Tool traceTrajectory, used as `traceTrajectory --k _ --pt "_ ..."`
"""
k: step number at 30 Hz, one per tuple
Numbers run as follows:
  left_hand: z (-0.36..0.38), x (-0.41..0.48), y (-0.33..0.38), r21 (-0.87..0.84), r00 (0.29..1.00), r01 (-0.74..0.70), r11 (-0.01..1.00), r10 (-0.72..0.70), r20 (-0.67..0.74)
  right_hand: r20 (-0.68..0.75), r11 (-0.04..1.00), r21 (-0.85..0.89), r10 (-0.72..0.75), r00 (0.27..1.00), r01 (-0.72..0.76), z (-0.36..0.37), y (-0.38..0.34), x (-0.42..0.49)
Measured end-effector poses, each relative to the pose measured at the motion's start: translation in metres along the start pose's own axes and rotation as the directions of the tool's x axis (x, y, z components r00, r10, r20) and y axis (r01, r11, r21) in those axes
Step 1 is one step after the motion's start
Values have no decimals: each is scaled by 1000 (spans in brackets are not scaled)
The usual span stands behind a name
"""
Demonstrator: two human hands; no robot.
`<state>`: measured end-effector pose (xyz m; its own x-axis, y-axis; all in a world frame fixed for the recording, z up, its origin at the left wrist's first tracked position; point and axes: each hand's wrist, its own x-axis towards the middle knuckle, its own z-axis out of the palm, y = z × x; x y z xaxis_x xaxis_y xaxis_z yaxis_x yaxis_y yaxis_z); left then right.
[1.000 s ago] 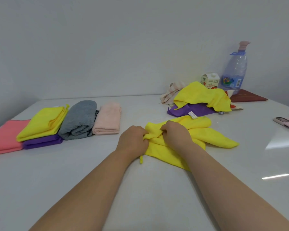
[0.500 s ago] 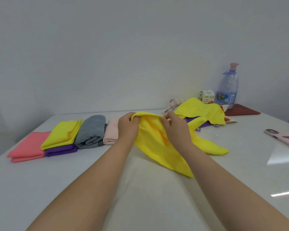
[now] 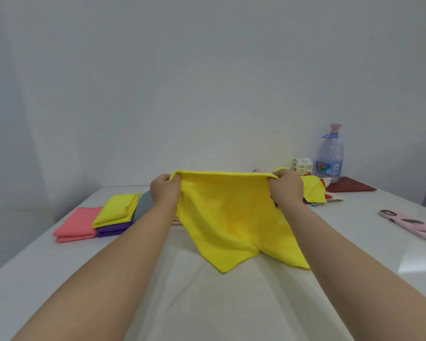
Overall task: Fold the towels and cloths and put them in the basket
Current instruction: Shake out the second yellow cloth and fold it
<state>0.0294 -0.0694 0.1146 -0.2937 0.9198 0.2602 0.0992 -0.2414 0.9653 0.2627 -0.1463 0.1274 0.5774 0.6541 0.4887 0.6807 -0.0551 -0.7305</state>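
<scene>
A yellow cloth (image 3: 231, 217) hangs spread out above the white table (image 3: 207, 303), its lower corners touching the tabletop. My left hand (image 3: 165, 190) pinches its top left corner and my right hand (image 3: 287, 189) pinches its top right corner, stretching the top edge straight. Folded cloths lie at the left: a pink one (image 3: 78, 223), a yellow one (image 3: 117, 209) on a purple one (image 3: 112, 228), and a grey one (image 3: 143, 205) partly hidden by my left arm. Behind my right hand lies a loose yellow cloth (image 3: 314, 190). No basket is in view.
At the back right stand a clear water bottle (image 3: 330, 156) and a small carton (image 3: 301, 166), beside a dark red book (image 3: 349, 187). A phone in a pink case (image 3: 411, 223) lies near the right edge. A wall runs behind the table.
Both hands lifted the yellow cloth off the table and moved apart, pulling it from a crumpled bunch into a spread sheet held by its top corners.
</scene>
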Motion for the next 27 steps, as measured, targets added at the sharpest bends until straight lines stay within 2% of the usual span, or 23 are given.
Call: traceTrajectory --k 1,3,5,7,9,11,12,13,14,16,18,20,21,23,24,25,27 --pt "-1 -1 -1 49 1000 -13 999 13 -2 11 990 140 36 999 -37 0 -3 -1" --pt "-4 -7 3 59 999 -5 998 2 48 36 947 312 65 997 -73 -2 -10 -6" --pt "-4 -13 14 -90 983 103 991 -88 160 3 904 426 47 999 -44 -6 -23 -11" --pt "-3 -21 29 -278 910 304 911 -192 368 -105 871 490 14 994 39 -14 -39 -14" --pt "-4 -25 46 -349 804 441 826 -192 563 -242 835 526 -33 970 160 -25 -57 -19" --pt "-6 -21 61 -384 737 486 785 -132 663 -373 804 531 -62 926 267 -35 -71 -18" --pt "-7 -21 66 -394 733 480 784 -112 670 -428 804 514 -61 902 299 -38 -73 -15" --pt "-5 -16 69 -384 754 443 810 -105 648 -468 818 483 -61 882 313 -39 -73 -11" --pt "-3 -10 68 -332 809 350 876 -104 578 -481 850 428 -74 873 308 -39 -70 -6" --pt "1 1 52 -53 933 51 997 -29 358 -416 948 173 -175 892 267 -34 -51 4" --pt "1 9 25 274 962 -208 939 147 229 -224 952 -180 -284 932 247 -24 -17 13" --pt "1 8 -4 533 927 -362 765 237 289 -43 830 -494 -320 946 258 -11 22 16" --pt "4 5 -16 637 889 -456 622 279 364 20 742 -622 -307 951 252 -6 40 15" --pt "14 -9 -38 714 786 -617 330 302 539 70 591 -780 -247 967 207 5 69 9" --pt "21 -18 -44 696 739 -673 252 283 612 84 554 -805 -248 965 213 10 77 5" --pt "29 -28 -52 667 705 -709 227 230 671 115 520 -821 -256 960 237 16 83 -1" --pt "45 -51 -63 601 652 -742 297 109 750 177 384 -877 -296 938 287 23 89 -9"
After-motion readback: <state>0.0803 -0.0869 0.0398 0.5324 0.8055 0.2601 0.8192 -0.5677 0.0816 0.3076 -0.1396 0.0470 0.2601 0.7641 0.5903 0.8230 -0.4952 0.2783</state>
